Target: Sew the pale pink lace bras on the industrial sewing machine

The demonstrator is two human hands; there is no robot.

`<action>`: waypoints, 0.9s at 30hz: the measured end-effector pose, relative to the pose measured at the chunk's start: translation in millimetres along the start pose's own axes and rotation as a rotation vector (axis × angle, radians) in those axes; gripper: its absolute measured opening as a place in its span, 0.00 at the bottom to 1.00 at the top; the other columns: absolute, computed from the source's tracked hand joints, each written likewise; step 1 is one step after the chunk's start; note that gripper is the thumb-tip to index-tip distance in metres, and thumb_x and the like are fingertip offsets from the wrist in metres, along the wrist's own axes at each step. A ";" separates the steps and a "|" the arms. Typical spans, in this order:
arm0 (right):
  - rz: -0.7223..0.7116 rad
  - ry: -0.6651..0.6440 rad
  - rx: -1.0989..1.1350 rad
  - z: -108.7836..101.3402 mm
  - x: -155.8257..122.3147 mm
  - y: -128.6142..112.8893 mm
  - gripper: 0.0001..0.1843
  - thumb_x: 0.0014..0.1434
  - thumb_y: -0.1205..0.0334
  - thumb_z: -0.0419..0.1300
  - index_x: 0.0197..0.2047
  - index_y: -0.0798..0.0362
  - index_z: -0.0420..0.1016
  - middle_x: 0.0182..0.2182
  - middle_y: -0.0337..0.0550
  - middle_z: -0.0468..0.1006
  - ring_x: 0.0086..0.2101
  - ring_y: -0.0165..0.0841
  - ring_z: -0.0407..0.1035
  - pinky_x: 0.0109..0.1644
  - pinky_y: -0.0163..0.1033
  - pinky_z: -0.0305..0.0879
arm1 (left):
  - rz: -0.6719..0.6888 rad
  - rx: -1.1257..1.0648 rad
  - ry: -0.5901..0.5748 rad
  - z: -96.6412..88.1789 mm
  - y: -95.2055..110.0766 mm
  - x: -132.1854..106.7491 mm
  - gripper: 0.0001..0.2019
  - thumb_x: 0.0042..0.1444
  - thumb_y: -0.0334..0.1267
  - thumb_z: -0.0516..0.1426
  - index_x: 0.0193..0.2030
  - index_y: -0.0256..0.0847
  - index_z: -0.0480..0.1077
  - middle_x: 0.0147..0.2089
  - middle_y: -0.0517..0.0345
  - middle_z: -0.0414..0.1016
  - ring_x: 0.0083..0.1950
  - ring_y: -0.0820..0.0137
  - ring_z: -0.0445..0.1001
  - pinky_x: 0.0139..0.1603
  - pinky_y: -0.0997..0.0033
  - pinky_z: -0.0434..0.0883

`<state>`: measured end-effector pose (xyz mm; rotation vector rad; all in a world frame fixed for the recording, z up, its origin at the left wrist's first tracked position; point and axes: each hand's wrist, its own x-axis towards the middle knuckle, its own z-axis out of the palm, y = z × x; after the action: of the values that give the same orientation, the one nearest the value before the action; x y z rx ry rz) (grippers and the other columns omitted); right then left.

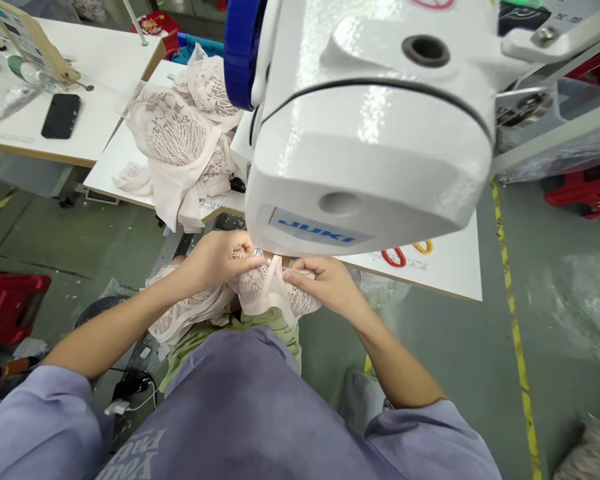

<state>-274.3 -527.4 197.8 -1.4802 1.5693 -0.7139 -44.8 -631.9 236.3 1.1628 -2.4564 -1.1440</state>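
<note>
A pale pink lace bra (260, 290) stretches between my two hands, just under the front of a white sewing machine (370, 160). My left hand (229, 255) pinches its edge between thumb and fingers. On the other side my right hand (325, 279) grips the lace with thumb and forefinger. A light strip of fabric stands up between the hands. The needle area is hidden behind the machine head. More lace of the same kind (173, 313) hangs over my lap at the left.
A heap of lace pieces (180, 133) covers the table's left part. Red scissors (394, 257) and a yellow handle (423, 247) lie at the right edge. A phone (61, 116) rests on the neighbouring table. Red stools (13, 307) stand on the floor.
</note>
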 end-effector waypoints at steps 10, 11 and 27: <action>-0.006 0.025 0.138 -9.1 17.0 3.4 0.16 0.60 0.47 0.67 0.45 0.48 0.86 0.47 0.44 0.85 0.52 0.47 0.77 0.57 0.51 0.72 | 0.112 -0.029 0.133 3.0 -11.6 25.4 0.06 0.51 0.30 0.55 0.28 0.42 0.61 0.24 0.63 0.62 0.28 0.73 0.60 0.30 0.70 0.58; -0.013 0.031 0.143 -9.8 18.0 2.4 0.16 0.60 0.48 0.67 0.44 0.49 0.86 0.47 0.43 0.86 0.52 0.47 0.77 0.57 0.52 0.72 | 0.123 -0.023 0.133 2.4 -11.5 26.9 0.07 0.51 0.30 0.55 0.27 0.42 0.59 0.23 0.64 0.59 0.27 0.74 0.57 0.29 0.70 0.56; -0.001 0.024 0.150 -7.2 25.4 12.0 0.15 0.59 0.47 0.68 0.37 0.50 0.85 0.40 0.44 0.86 0.46 0.46 0.78 0.47 0.46 0.75 | 0.087 -0.048 0.104 -6.6 1.2 29.2 0.10 0.52 0.29 0.54 0.28 0.43 0.54 0.21 0.65 0.50 0.24 0.75 0.48 0.28 0.69 0.50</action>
<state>-285.1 -551.7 186.2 -1.3669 1.4989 -0.8342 -62.0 -656.3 237.5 1.0626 -2.3645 -1.0834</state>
